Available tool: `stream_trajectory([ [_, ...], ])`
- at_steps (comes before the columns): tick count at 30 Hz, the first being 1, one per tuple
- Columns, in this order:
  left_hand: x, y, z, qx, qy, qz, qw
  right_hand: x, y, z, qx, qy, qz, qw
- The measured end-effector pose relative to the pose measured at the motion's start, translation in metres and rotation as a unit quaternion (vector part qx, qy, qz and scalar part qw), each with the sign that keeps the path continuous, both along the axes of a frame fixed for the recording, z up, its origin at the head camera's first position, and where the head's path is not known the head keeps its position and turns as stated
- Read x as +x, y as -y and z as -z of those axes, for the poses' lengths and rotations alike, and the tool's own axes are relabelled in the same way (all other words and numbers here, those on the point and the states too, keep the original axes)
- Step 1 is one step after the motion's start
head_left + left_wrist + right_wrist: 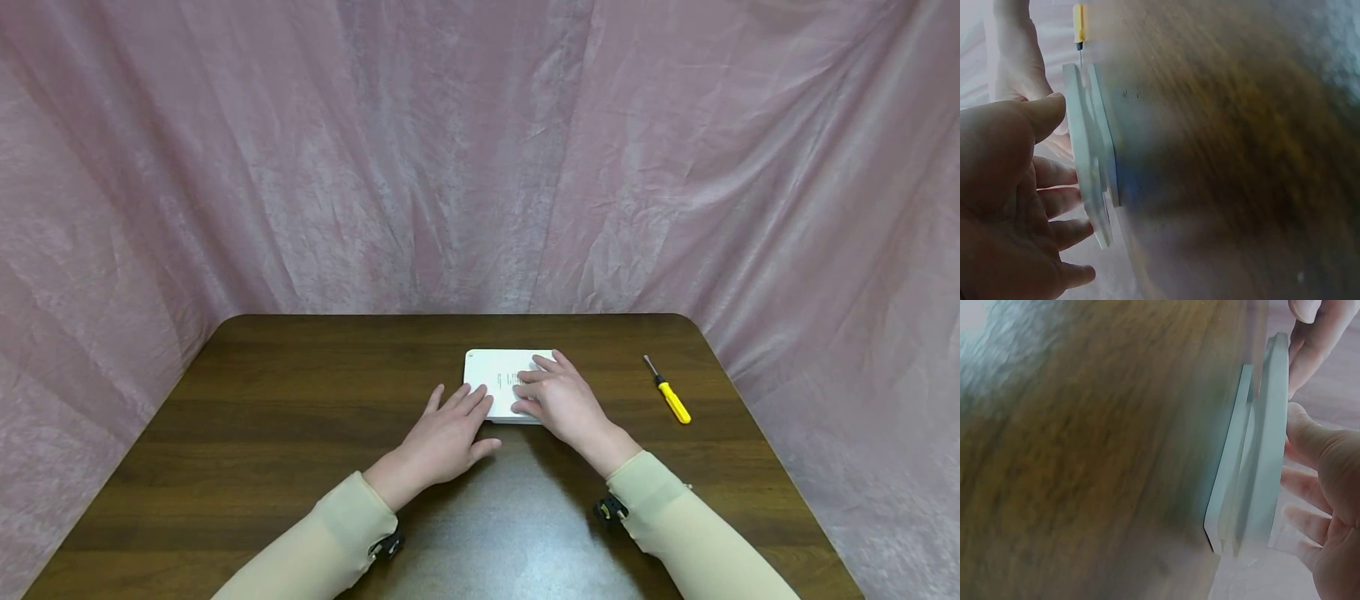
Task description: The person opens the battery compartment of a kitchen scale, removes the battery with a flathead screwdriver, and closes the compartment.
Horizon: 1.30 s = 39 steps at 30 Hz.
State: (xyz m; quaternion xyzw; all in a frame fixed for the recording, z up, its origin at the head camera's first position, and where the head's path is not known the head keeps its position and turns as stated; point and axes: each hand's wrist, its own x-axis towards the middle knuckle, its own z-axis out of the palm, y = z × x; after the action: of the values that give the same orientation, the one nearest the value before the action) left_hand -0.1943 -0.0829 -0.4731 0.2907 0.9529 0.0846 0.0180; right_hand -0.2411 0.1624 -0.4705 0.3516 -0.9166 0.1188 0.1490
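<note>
We have a flat white device (pixel 504 379) lying just beyond our hands. Our left hand (pixel 447 437), at its eight o'clock, is spread, fingers straight, tips at the edge, gripping nothing. Our right hand (pixel 566 398), at four o'clock, rests loosely bent fingers over the face, also gripping nothing. A lower layer (pixel 1225 472) sits beneath the thick top, with a gap between them. As we judge it, steadying works best with light, even pressure from both sides, fingertips flat, thumbs clear of that gap so nothing tips or pinches.

The table (pixel 300 400) is dark, streaky wood, glossy towards six o'clock. A yellow-handled screwdriver (pixel 666 389) lies well apart at the device's three o'clock. Pink, creased curtains (pixel 450 167) hang from ten round to two o'clock.
</note>
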Motion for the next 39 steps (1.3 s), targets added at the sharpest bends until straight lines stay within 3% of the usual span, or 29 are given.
stream_trajectory([
  [16,0.0009,0.0000,-0.0004,0.005,0.001,-0.003,1.0000,0.0005,-0.0034,0.0007,-0.011,0.013,-0.004,0.9999],
  [24,0.0007,0.0001,-0.0012,0.003,-0.003,-0.003,1.0000,0.0020,-0.0068,0.0009,0.001,-0.005,-0.013,0.9999],
  [32,-0.0003,-0.0002,-0.0001,-0.002,-0.004,-0.004,1.0000,0.0013,-0.0027,0.0018,-0.020,-0.020,-0.021,0.9994],
  [39,-0.0012,-0.0009,0.0018,-0.006,-0.007,-0.003,1.0000,0.0024,0.0015,-0.0002,0.002,-0.037,-0.016,0.9992],
])
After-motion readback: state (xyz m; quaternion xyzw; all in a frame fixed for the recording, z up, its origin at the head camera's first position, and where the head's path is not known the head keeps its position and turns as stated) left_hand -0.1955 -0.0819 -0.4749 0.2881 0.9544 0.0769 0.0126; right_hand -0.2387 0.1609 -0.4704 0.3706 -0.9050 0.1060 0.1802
